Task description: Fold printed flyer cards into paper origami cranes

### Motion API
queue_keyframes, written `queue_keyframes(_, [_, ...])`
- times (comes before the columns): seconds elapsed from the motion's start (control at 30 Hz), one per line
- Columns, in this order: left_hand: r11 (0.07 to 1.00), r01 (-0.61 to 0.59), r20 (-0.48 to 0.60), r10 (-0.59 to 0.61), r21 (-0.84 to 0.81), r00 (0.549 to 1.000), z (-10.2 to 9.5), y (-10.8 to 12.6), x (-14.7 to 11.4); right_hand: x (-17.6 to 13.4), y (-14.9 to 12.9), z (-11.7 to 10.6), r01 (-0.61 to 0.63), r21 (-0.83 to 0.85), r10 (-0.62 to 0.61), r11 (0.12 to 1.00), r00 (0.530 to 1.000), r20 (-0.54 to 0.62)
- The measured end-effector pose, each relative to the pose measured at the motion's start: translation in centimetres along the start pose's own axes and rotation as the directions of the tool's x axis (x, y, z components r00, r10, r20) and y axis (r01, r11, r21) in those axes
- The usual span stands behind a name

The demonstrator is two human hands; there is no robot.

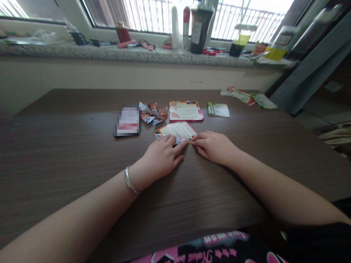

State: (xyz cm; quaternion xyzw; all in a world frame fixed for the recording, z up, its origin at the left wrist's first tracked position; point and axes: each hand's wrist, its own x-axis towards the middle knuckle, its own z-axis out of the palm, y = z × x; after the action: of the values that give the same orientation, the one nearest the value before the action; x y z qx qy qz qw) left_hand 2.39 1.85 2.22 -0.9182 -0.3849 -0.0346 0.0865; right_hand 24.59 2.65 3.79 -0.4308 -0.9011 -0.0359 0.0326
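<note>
A printed sheet of paper lies at an angle on the table, its near edge folded over into a narrow strip with a coloured pattern. My left hand rests on that folded strip. Its index finger is stretched along the fold, and the thumb is apart on the table side. At the right end of the fold, my right hand pinches the sheet's corner between bent fingers. The two index fingertips nearly meet there. Just behind the sheet is a stack of similar printed sheets. Several folded paper pieces sit to its left.
A phone-like dark-edged object, its face blurred out, lies at left on the brown table. Small cards lie right of the stack, with more loose papers at the far right. Bottles and clutter line the windowsill.
</note>
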Motion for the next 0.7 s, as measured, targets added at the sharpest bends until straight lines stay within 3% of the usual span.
queue_keyframes(0.33, [0.999, 0.043, -0.019, -0.043, 0.016, 0.999, -0.4, 0.5, 0.3, 0.3, -0.2, -0.3, -0.040, 0.010, 0.040, 0.999, 0.999, 0.010])
queue_keyframes(0.7, [0.995, -0.039, 0.146, 0.053, -0.093, 0.988, -1.1, -1.7, 0.0, 0.1, 0.0, 0.0, -0.042, 0.008, 0.041, 0.999, 0.999, 0.014])
